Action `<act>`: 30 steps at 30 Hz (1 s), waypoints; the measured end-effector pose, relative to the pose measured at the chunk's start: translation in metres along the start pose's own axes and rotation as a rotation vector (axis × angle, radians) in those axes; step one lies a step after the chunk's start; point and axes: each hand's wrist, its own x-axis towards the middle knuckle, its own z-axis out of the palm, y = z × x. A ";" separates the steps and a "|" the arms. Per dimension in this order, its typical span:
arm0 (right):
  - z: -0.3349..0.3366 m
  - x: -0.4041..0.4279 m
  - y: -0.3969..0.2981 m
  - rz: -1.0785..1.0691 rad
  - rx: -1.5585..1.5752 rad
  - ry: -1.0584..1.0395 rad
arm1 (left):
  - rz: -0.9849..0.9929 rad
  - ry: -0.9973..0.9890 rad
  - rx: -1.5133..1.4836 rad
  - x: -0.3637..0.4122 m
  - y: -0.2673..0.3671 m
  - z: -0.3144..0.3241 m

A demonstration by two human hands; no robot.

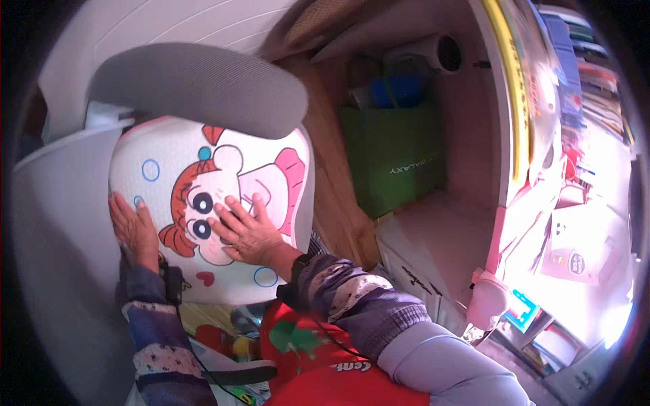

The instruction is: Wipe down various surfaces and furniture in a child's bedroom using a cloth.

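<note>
A white seat cushion (167,203) with a printed cartoon girl, blue circles and a pink edge lies on a grey chair. My left hand (134,226) rests flat at its left edge, beside the light grey chair part (61,213). Over the cartoon's lower face, my right hand (246,228) lies palm down with its fingers spread. Neither hand grips anything. A grey padded chair part (198,86) covers the cushion's far edge. Both forearms wear patterned sleeve covers, with dark bands at the wrists.
Right of the chair, an open desk compartment holds a green bag (396,157) and a blue item (397,91). A bright desktop (579,238) with papers and books stands at the far right. A pink container (487,299) hangs at its edge. Wooden floor (330,203) shows between.
</note>
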 end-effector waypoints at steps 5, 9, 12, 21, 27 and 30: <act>0.009 -0.003 0.005 -0.019 0.111 0.074 | 0.025 0.066 0.026 -0.028 0.036 -0.002; 0.005 -0.002 0.008 -0.037 0.130 0.155 | 0.019 0.107 0.003 -0.020 0.055 -0.009; 0.002 -0.004 0.005 -0.017 0.128 0.110 | 0.001 0.070 0.057 -0.026 0.037 0.001; -0.048 -0.052 0.079 0.047 0.655 0.488 | 0.100 -0.008 -0.176 -0.014 0.173 -0.014; -0.011 -0.112 0.294 0.506 0.219 0.399 | 0.114 0.093 -0.067 -0.023 0.197 0.008; 0.001 -0.111 0.368 0.778 0.106 0.097 | 0.129 0.058 0.094 -0.035 0.173 0.028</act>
